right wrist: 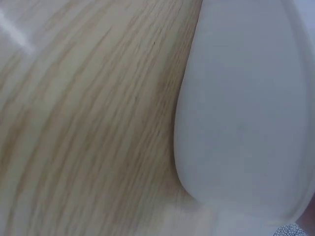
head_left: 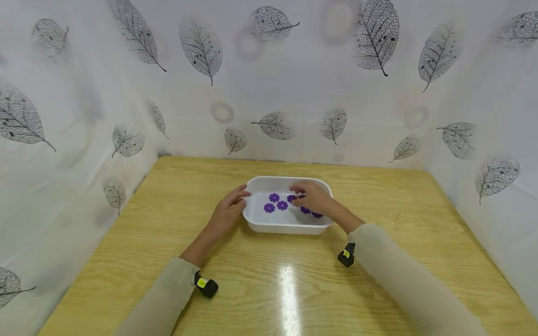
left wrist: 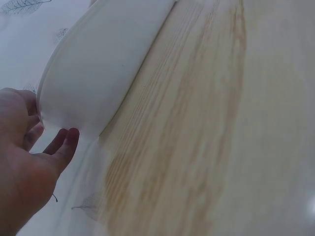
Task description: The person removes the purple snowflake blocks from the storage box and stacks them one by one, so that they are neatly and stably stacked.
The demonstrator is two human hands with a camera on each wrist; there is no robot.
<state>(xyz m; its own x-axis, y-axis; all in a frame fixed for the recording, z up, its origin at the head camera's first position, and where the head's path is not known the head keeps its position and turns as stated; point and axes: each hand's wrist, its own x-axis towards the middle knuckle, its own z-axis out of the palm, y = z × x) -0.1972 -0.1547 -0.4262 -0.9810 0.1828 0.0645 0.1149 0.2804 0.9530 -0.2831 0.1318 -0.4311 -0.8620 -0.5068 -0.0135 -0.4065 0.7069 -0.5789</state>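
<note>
Head view shows the left hand [head_left: 227, 211], fingers apart, at the left rim of the white tray [head_left: 290, 229] just below frame centre, while the right hand [head_left: 314, 198], grip impossible to tell, seemingly reaches among purple discs [head_left: 282, 205] inside, likely needing a precise pinch next.

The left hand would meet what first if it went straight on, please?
The left hand would most likely meet the white tray at its left end, though whether it touches is unclear.
</note>
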